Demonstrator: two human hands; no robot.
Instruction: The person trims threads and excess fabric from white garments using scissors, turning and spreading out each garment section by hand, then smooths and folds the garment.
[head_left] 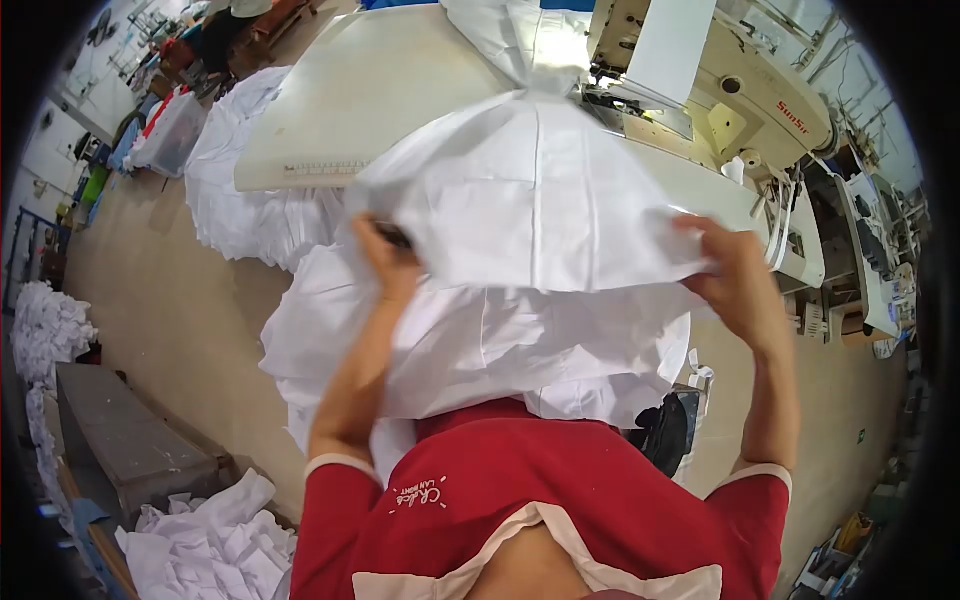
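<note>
A white garment piece point(490, 200) is stretched out between my hands in front of the sewing machine point(750, 85), with two seam lines running down its middle. At its left edge, my left hand point(392, 265) is closed on the cloth and slightly blurred. A small dark object point(394, 236) shows at that hand's palm; its kind cannot be made out. My right hand point(735, 280) pinches the right edge between thumb and fingers. The far end of the piece gathers toward the machine's needle area. More white cloth point(450, 340) lies bunched over my lap below.
The pale machine table point(370, 90) spreads ahead, a printed ruler along its near-left edge. White cloth point(235, 170) hangs beyond its left side. A grey bench point(130, 430) and a heap of white cloth point(215, 545) are at left. A thread cone stands beside the machine.
</note>
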